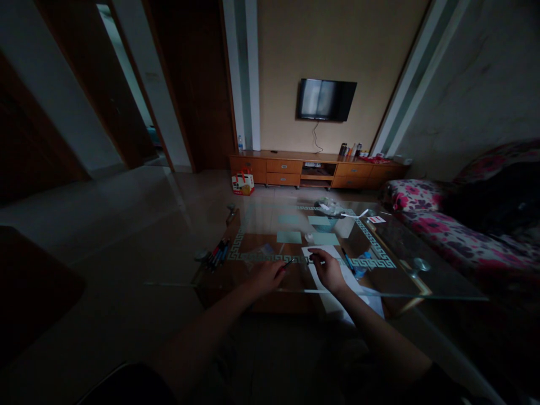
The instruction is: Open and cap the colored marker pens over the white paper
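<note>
My left hand (265,277) is closed around a thin dark pen (288,262) whose tip points right, over the near edge of the glass coffee table (422,281). My right hand (327,269) pinches a small dark pen-like piece (317,259) over a white sheet of paper (335,281). The two hands sit close together, a short gap between them. A blue pen (347,260) lies on the table just right of my right hand. Several pens (217,252) lie bunched at the table's left edge.
Pale green cards (289,237) and small items (329,209) lie farther back on the table. A floral sofa (459,230) stands at the right. A wooden TV cabinet (316,169) and wall TV (325,99) are at the back. Open tiled floor (126,225) stretches left.
</note>
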A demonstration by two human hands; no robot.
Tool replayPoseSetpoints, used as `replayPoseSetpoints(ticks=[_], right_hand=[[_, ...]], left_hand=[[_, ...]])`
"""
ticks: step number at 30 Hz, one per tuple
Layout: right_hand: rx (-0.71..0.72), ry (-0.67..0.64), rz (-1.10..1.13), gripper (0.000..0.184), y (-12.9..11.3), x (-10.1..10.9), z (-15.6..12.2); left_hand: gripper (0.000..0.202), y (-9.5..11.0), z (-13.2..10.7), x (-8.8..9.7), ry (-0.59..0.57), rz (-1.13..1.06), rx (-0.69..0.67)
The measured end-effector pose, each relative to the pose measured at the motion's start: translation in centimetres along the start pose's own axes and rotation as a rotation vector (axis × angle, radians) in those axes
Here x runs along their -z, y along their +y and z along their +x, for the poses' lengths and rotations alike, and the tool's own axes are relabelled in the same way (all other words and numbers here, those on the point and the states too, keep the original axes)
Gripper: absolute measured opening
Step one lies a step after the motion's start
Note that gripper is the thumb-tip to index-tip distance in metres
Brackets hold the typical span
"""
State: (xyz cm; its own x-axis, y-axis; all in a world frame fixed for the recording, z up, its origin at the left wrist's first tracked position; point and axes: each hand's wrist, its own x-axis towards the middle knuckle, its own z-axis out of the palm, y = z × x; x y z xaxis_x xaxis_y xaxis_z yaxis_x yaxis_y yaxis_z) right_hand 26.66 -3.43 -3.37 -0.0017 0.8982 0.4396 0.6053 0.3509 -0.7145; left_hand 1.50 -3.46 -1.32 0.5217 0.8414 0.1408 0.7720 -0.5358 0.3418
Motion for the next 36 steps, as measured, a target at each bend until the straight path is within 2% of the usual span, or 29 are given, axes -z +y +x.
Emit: replayPoseSetpoints(ticks=[5,13,23,36], right_hand=[[-0.039,-0.024,0.074,0.04,-0.2,-0.2,-0.1],[-0.075,-0.038,0.111,0.033,1.0,-0.8,0.1],[-0.076,-0.066,0.064,0.034,-0.3,-0.2,0.0],[-0.058,-0.092,0.146,0.033,-0.8,-0.6,-0.1]], left_hand=[[0.03,0.0,0.0,0.2,-0.014,-0.026,-0.017],[0.031,0.0,0.1,0.1,-0.032,-0.025,0.001],[0.03,0.0,0.0,0.2,-0.03,-0.015,-0.016],[0.029,0.2,0.0,0.4,-0.036,-0.08,-0.046]])
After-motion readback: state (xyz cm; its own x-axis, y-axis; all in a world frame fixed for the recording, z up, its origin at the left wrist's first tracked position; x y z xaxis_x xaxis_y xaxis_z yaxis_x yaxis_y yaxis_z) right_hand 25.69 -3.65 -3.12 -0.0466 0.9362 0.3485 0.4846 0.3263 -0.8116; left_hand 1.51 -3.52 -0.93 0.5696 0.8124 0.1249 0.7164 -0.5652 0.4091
